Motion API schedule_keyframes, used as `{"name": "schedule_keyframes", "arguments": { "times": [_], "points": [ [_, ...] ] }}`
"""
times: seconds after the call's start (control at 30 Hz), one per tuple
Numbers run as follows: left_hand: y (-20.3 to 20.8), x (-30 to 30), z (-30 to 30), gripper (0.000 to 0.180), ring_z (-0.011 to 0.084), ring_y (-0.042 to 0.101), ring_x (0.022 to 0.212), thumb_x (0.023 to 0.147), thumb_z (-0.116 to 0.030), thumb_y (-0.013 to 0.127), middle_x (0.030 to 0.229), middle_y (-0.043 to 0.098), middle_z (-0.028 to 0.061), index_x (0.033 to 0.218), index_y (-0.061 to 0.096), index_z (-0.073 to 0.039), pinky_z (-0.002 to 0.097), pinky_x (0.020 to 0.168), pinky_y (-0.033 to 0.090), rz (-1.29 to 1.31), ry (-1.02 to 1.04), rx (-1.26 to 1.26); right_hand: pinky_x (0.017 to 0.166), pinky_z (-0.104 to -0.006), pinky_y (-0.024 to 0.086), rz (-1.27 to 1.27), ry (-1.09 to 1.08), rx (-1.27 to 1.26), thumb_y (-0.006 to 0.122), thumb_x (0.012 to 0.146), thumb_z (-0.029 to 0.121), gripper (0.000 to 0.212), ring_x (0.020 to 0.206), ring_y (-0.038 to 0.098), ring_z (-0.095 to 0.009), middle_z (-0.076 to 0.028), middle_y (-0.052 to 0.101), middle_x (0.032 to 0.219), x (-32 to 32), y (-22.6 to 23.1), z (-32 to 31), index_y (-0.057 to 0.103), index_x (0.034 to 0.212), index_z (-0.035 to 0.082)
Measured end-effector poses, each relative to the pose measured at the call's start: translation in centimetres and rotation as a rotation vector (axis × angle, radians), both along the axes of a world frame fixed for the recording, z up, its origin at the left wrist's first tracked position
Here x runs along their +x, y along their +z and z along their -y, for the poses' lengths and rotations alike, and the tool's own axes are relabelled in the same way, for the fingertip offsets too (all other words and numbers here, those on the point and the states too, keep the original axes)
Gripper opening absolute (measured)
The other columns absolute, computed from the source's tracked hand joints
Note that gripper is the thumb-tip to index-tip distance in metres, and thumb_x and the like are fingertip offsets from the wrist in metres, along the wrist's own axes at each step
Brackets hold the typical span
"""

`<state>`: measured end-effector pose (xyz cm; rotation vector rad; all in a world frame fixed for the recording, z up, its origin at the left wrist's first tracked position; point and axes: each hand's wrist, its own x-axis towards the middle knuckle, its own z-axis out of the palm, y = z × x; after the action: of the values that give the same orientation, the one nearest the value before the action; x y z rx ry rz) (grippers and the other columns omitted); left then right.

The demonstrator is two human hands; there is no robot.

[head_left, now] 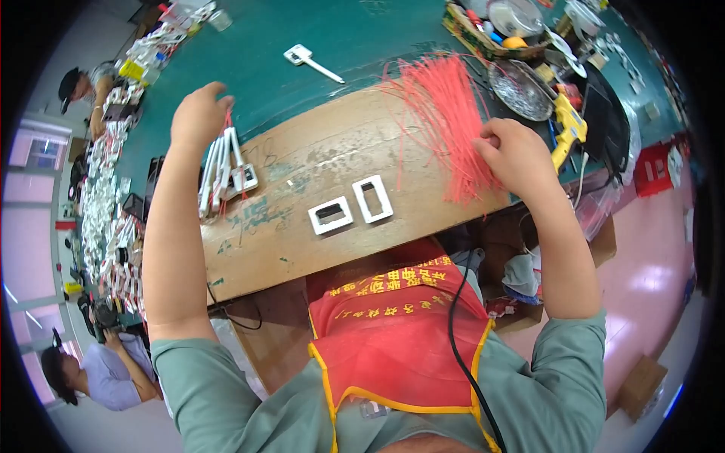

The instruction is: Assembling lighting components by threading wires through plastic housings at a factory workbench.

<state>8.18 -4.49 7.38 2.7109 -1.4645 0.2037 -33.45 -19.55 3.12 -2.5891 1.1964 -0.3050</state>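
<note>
My left hand [198, 117] hovers over the left end of the wooden board, its fingers curled in. Just below its fingertips lies a bunch of white stick-shaped probes [223, 170] with thin red strands among them. Any object in its grip is hidden. My right hand [521, 157] is at the right edge of a large bundle of thin red plastic strands [445, 121], thumb and fingers bent together; whether a strand is between them is not clear. Two small white rectangular frames with dark windows, one [330, 216] tilted and another [372, 199] more upright, rest between my hands.
A white probe with a square head [300, 54] lies on the green table [362, 34]. At right are a yellow glue gun [568, 130], a metal bowl [521, 90] and a cluttered basket [491, 49]. White parts crowd the left, where two people sit.
</note>
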Motion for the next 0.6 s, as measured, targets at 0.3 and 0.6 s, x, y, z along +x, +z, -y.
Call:
{"name": "schedule_keyframes", "arguments": {
  "times": [0.3,0.6],
  "points": [
    [-5.5,-7.0,11.1,0.027,0.0237,0.055,0.109,0.080,-0.003,0.050,0.109,0.061,0.0045,0.102,0.062,-0.012,0.0384,0.086,0.046,0.210,-0.651,0.096,0.078,-0.0430,0.050,-0.175,-0.020,0.102,0.061,0.080,0.032,0.032,0.086,0.063,-0.034,-0.019,0.065,0.086,2.2,-0.2,1.9,0.064,0.086,0.001],
    [-2.5,-6.0,10.3,0.013,0.0266,0.065,0.086,0.087,-0.014,0.056,0.100,0.065,0.0086,0.098,0.059,-0.009,0.0388,0.076,0.051,-0.095,-0.474,-0.379,0.076,-0.0437,0.049,-0.207,0.012,0.182,0.057,0.078,0.023,0.024,0.081,0.063,-0.036,-0.022,0.064,0.082,2.8,-0.9,3.3,0.066,0.079,0.000]
  ]
}}
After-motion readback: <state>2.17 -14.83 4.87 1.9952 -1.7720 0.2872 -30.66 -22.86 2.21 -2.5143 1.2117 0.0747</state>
